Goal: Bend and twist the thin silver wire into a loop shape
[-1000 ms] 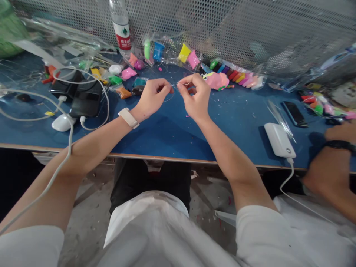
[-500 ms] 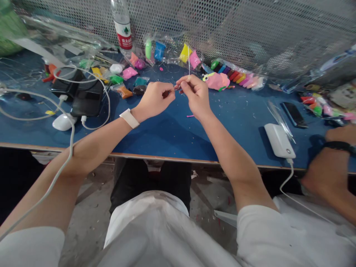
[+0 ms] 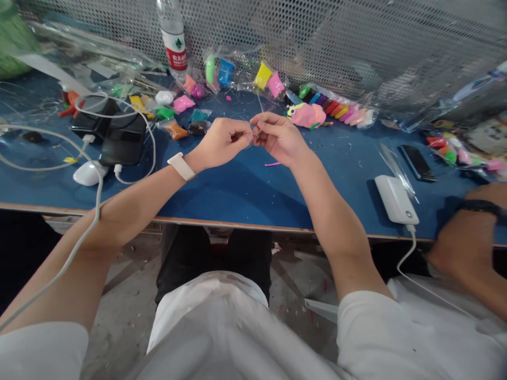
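Observation:
Both hands meet fingertip to fingertip above the blue table. My left hand (image 3: 225,140), with a pale band at its wrist, is closed in a pinch; what lies between its thumb and finger is too small to make out. My right hand (image 3: 279,138) is closed too, thumb against fingers. A thin white strand (image 3: 260,101) rises from its fingertips. Below my right hand a small pink-purple clay strip (image 3: 272,164) lies on the table. Just behind that hand sits a pink clay figure (image 3: 307,115) with a yellow-green part and a round eye.
Packets of coloured clay (image 3: 344,108) line the back by a perforated metal screen. A water bottle (image 3: 174,45) stands there. To the left are a black phone (image 3: 124,140) and looping white cables; to the right, a white power bank (image 3: 396,199), another phone (image 3: 418,162) and a co-worker's arm (image 3: 467,232).
My right hand has turned and lowered slightly, its fingers pointing more to the left. The white strand, upright before, now leans and shows less of its length. My left hand stays nearly in place.

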Motion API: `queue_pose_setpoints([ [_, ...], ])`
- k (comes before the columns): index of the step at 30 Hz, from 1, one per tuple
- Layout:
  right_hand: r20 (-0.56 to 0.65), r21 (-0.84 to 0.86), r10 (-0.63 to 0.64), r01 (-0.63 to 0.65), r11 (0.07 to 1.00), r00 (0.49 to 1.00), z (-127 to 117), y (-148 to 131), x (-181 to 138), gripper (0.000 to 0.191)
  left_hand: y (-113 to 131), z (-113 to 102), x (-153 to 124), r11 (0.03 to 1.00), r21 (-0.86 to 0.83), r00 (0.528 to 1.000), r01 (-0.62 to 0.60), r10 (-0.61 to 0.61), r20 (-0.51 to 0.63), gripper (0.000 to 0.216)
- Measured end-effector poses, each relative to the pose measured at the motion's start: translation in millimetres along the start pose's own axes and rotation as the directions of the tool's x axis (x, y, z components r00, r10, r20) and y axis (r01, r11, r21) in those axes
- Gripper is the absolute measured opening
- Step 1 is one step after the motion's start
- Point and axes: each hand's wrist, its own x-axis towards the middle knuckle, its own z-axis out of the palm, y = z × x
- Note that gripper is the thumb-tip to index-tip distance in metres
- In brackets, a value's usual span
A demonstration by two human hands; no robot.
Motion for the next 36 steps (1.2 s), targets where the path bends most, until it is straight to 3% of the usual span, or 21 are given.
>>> queue_pose_setpoints([
  [5, -0.031, 0.037, -0.002, 0.003, 0.999, 1.000, 4.4, 1.9, 1.7, 0.053, -3.3, 3.7, 0.3, 0.985, -0.155, 0.992, 0.079, -0.092, -0.083, 0.030],
  [10, -0.137, 0.020, -0.032, 0.035, 0.999, 0.990, 8.6, 12.8, 4.1, 0.072, -7.6, 7.4, 0.9, 0.943, -0.305, 0.979, 0.135, -0.174, -0.107, 0.032],
  [17, -0.156, -0.158, -0.192, 0.167, 0.973, 0.969, 20.3, 9.2, -2.1, 0.033, -14.2, 7.4, 0.8, 0.931, -0.336, 0.956, 0.142, -0.217, -0.197, 0.031],
  [21, -0.179, -0.311, -0.317, 0.252, 0.916, 0.931, 22.6, 4.8, -7.1, 0.027, -14.0, 6.2, 1.4, 0.930, -0.336, 0.952, 0.148, -0.227, -0.207, 0.031],
  [27, -0.095, -0.436, -0.406, 0.329, 0.838, 0.909, 20.8, 3.7, -11.6, 0.034, -6.5, 1.7, 1.4, 0.960, -0.239, 0.953, 0.146, -0.202, -0.227, 0.028],
  [36, -0.032, -0.496, -0.423, 0.353, 0.793, 0.906, 20.7, 15.4, -5.1, 0.035, -23.9, 3.8, 1.4, 0.998, 0.053, 0.950, -0.022, 0.037, -0.311, 0.031],
])
